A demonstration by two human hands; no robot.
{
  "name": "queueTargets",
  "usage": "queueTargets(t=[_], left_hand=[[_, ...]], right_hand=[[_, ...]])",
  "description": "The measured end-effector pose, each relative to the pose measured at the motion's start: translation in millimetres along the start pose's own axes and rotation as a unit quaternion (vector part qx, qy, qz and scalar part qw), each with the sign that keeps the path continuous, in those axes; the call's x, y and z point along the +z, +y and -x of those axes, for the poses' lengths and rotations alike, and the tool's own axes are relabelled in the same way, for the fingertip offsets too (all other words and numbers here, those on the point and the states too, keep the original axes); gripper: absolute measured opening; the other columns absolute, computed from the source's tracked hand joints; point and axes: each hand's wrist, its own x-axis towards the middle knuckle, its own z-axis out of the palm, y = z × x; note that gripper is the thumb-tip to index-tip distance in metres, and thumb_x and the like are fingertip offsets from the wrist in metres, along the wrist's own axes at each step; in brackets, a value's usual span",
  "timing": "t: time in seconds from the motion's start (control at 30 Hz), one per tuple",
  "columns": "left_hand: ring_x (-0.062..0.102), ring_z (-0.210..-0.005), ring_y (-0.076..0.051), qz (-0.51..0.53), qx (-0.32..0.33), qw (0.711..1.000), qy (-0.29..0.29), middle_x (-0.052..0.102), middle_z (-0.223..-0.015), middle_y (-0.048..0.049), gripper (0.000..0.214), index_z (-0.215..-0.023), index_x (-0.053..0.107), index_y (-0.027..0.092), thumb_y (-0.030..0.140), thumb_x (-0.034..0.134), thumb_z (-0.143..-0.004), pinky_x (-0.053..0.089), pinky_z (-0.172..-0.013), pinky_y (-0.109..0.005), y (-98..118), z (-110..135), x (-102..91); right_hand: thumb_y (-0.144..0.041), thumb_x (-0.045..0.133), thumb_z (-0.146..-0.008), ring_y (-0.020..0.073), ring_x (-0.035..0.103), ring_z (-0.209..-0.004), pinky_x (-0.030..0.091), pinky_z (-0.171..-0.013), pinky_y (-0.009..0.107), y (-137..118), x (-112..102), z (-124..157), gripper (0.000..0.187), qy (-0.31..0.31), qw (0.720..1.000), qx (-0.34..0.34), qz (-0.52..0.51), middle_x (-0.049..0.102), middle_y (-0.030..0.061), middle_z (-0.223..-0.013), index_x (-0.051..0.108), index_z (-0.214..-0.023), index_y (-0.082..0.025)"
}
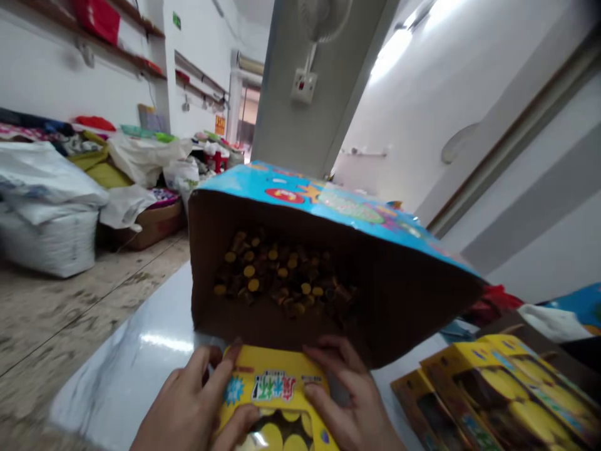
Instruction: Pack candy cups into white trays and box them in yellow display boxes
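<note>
Evidently, the pack (275, 376) is gripped at both sides by the left hand (195, 394) and right hand (354, 398), seemingly for steadiness, near the carton (328, 210) on the table (117, 369). Its open side is turned toward the hands, presumably so the cups (282, 272) can be reached.

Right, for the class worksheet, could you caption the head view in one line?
Both hands hold a yellow windowed box before an open, blue-printed carton containing small yellow-topped pieces.

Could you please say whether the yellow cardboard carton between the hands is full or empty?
Not empty: the carton shows round yellow tops through its window; whether completely full, I cannot tell.
</note>
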Motion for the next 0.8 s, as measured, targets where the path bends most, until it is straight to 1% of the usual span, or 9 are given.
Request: queueTargets(t=[0.07,0.17,0.23,0.33,0.4,0.47,0.53,0.63,0.8], left_hand=[[0.067,-0.086,-0.024,-0.006,-0.012,0.999,-0.034,0.061,-0.115,-0.0105,0.068,-0.142,0.049,0.028,0.053,0.066,-0.082,0.059,-0.073,-0.035,8.5,-3.2,-11.7],[0.065,-0.084,-0.026,-0.015,-0.026,0.997,-0.072,0.058,-0.117,-0.0122,0.085,-0.142,0.047,0.024,0.063,0.071,-0.071,0.059,-0.071,-0.041,17.0,-7.2,-19.4],[0.063,-0.082,-0.027,-0.011,-0.031,0.996,-0.085,0.057,-0.113,-0.0126,0.083,-0.135,0.053,0.021,0.067,0.071,-0.069,0.060,-0.068,-0.042,20.9,-8.2,-20.7],[0.062,-0.086,-0.027,-0.009,-0.033,0.996,-0.082,0.055,-0.111,-0.0129,0.072,-0.126,0.056,0.021,0.066,0.070,-0.071,0.060,-0.068,-0.041,24.5,-7.6,-20.6],[0.060,-0.100,-0.032,-0.031,-0.026,0.997,-0.062,0.051,-0.123,-0.0168,0.080,-0.133,0.049,0.020,0.065,0.071,-0.071,0.059,-0.076,-0.045,25.1,-7.6,-20.4],[0.051,-0.117,-0.039,-0.057,-0.006,0.997,-0.052,0.045,-0.136,-0.0210,0.094,-0.142,0.039,0.016,0.066,0.072,-0.070,0.056,-0.087,-0.052,24.6,-9.2,-20.5],[0.041,-0.128,-0.043,-0.065,0.023,0.996,-0.065,0.044,-0.140,-0.0218,0.099,-0.144,0.037,0.013,0.069,0.071,-0.069,0.051,-0.095,-0.055,23.5,-12.0,-20.8],[0.034,-0.133,-0.043,-0.048,0.051,0.994,-0.080,0.050,-0.135,-0.0190,0.091,-0.137,0.042,0.014,0.068,0.071,-0.070,0.046,-0.102,-0.055,22.9,-14.5,-21.3],[0.040,-0.128,-0.042,-0.034,0.061,0.998,-0.006,0.055,-0.120,-0.0172,0.078,-0.125,0.051,0.017,0.068,0.071,-0.070,0.045,-0.099,-0.057,24.2,-9.4,-23.4]], right_hand=[[-0.040,0.068,-0.083,0.0237,0.063,-0.114,0.055,-0.094,0.030,-2.2,-7.0,-1.6,0.042,-0.062,0.998,0.004,-0.033,0.062,0.0097,-0.125,0.068,-0.123,-0.027],[-0.051,0.075,-0.075,0.0258,0.063,-0.114,0.055,-0.093,0.032,-2.1,-11.8,-2.9,0.062,-0.119,0.990,0.011,-0.075,0.062,0.0096,-0.125,0.062,-0.132,-0.028],[-0.055,0.076,-0.073,0.0261,0.065,-0.111,0.057,-0.090,0.033,-0.5,-10.0,-1.3,0.065,-0.115,0.990,0.016,-0.080,0.062,0.0095,-0.123,0.062,-0.131,-0.027],[-0.056,0.075,-0.076,0.0260,0.066,-0.109,0.058,-0.088,0.033,3.1,-4.8,3.8,0.061,-0.079,0.995,0.010,-0.065,0.063,0.0101,-0.123,0.063,-0.129,-0.027],[-0.054,0.074,-0.077,0.0263,0.065,-0.111,0.058,-0.089,0.033,5.7,-2.7,6.7,0.061,-0.063,0.997,-0.006,-0.054,0.062,0.0107,-0.125,0.061,-0.131,-0.027],[-0.053,0.073,-0.078,0.0263,0.064,-0.113,0.058,-0.090,0.033,7.6,-2.5,7.5,0.064,-0.070,0.996,-0.023,-0.050,0.062,0.0109,-0.127,0.058,-0.134,-0.027],[-0.055,0.073,-0.079,0.0259,0.065,-0.112,0.058,-0.089,0.031,8.0,-3.4,6.7,0.064,-0.082,0.995,-0.029,-0.051,0.062,0.0106,-0.127,0.058,-0.135,-0.026],[-0.053,0.072,-0.081,0.0247,0.066,-0.110,0.059,-0.086,0.029,6.2,-4.6,5.0,0.058,-0.078,0.995,-0.034,-0.060,0.063,0.0097,-0.124,0.061,-0.131,-0.026],[-0.054,0.072,-0.081,0.0254,0.065,-0.110,0.058,-0.088,0.033,2.9,-4.4,5.1,0.056,-0.062,0.994,-0.065,-0.063,0.066,0.0100,-0.118,0.064,-0.127,-0.024]])
